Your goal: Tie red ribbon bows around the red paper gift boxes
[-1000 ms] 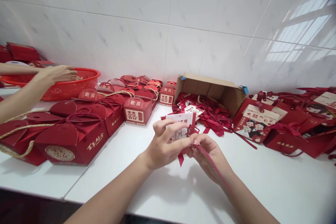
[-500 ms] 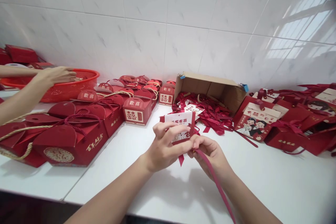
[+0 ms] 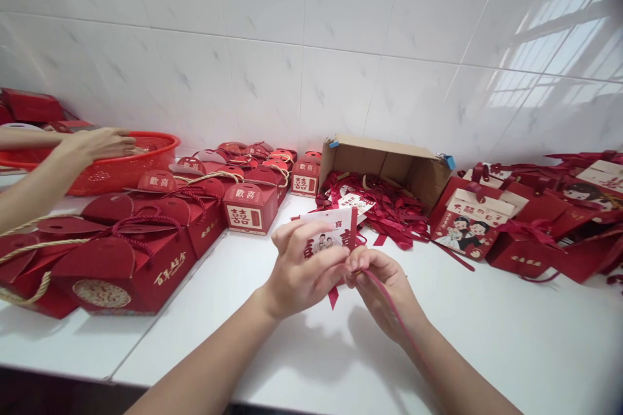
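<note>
My left hand (image 3: 302, 270) grips a small red and white printed card (image 3: 331, 233) above the white counter (image 3: 511, 343), fingers closed on its lower edge. My right hand (image 3: 382, 282) pinches a dark red ribbon (image 3: 389, 301) right beside the card's lower corner. The ribbon trails down along my right forearm, and a short ribbon end hangs under the card. Both hands touch each other at the card.
A tipped cardboard box (image 3: 389, 165) spills red ribbons (image 3: 389, 211) and cards behind my hands. Several red gift boxes (image 3: 131, 259) crowd the left, more printed boxes (image 3: 470, 224) the right. Another person's hand (image 3: 100, 142) reaches into a red basket (image 3: 124, 168) at far left.
The card has tilted and dropped slightly in my left hand, its printed face turning. My right hand keeps pinching the ribbon at the card. The other person's hand stays at the basket.
</note>
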`<state>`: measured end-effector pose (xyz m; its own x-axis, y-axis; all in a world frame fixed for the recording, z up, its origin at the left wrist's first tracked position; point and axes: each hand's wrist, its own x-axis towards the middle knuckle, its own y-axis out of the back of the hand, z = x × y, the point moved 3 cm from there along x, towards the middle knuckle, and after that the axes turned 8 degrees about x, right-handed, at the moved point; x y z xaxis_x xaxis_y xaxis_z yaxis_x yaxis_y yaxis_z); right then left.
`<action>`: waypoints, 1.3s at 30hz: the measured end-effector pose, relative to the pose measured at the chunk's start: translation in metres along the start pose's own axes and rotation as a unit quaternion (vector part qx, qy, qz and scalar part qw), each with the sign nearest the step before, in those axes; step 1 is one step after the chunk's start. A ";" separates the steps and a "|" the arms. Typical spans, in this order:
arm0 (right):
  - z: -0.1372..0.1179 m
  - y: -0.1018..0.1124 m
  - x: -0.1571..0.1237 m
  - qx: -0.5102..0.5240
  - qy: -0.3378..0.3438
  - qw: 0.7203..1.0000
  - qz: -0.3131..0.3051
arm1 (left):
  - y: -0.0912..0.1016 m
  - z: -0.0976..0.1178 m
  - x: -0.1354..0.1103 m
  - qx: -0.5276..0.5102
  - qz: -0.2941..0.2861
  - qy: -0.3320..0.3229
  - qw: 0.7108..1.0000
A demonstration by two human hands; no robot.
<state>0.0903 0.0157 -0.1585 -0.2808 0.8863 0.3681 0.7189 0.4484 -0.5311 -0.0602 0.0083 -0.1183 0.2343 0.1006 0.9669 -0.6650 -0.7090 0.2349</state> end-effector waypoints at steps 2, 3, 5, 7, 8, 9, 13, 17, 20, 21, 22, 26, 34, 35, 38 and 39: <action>-0.001 0.002 0.002 0.025 0.007 0.999 0.019 | 0.001 -0.009 0.001 0.001 0.031 0.075 0.997; -0.002 0.003 0.002 0.031 0.013 0.999 0.023 | 0.000 -0.015 0.000 -0.009 0.038 0.125 0.991; -0.002 0.005 0.003 0.030 0.018 0.999 0.021 | -0.003 -0.026 -0.001 -0.054 0.031 0.229 0.972; -0.002 0.007 0.002 0.017 0.017 1.000 0.014 | -0.007 -0.033 -0.003 -0.124 0.008 0.311 0.942; -0.001 0.008 0.002 0.009 0.015 1.000 0.013 | -0.009 -0.036 -0.003 -0.158 -0.004 0.344 0.925; 0.000 0.009 0.001 0.000 0.012 1.000 0.013 | -0.011 -0.037 -0.003 -0.188 -0.014 0.372 0.909; 0.004 0.012 0.000 -0.015 0.003 1.000 0.010 | -0.015 -0.037 -0.004 -0.247 -0.068 0.444 0.859; 0.002 0.010 0.000 -0.014 -0.001 1.000 0.007 | -0.017 -0.038 -0.007 -0.254 -0.095 0.479 0.835; 0.000 0.007 0.000 -0.014 -0.014 1.000 0.001 | -0.018 -0.038 -0.009 -0.254 -0.096 0.490 0.829; -0.001 0.006 0.000 -0.016 -0.018 1.000 0.002 | -0.019 -0.037 -0.009 -0.255 -0.096 0.492 0.827; -0.001 0.006 0.000 -0.019 -0.018 1.000 0.004 | -0.019 -0.037 -0.009 -0.257 -0.096 0.494 0.825; -0.002 0.005 0.000 -0.024 -0.016 1.000 0.004 | -0.020 -0.035 -0.008 -0.263 -0.093 0.504 0.818; -0.010 0.006 -0.001 -0.151 0.098 0.982 0.061 | -0.020 -0.035 -0.007 -0.297 -0.100 0.486 0.816; -0.013 0.007 -0.001 -0.190 0.132 0.969 0.081 | -0.021 -0.035 -0.007 -0.300 -0.104 0.484 0.815; -0.016 0.010 0.000 -0.251 0.176 0.946 0.109 | -0.021 -0.034 -0.007 -0.297 -0.105 0.491 0.812; -0.015 0.010 0.001 -0.252 0.170 0.947 0.105 | -0.021 -0.033 -0.007 -0.298 -0.104 0.495 0.810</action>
<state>0.1066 0.0192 -0.1515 0.0613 0.8232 0.5645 0.9723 0.0786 -0.2202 -0.0717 0.0455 -0.1268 -0.1013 0.8935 0.4374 -0.9772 -0.1718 0.1245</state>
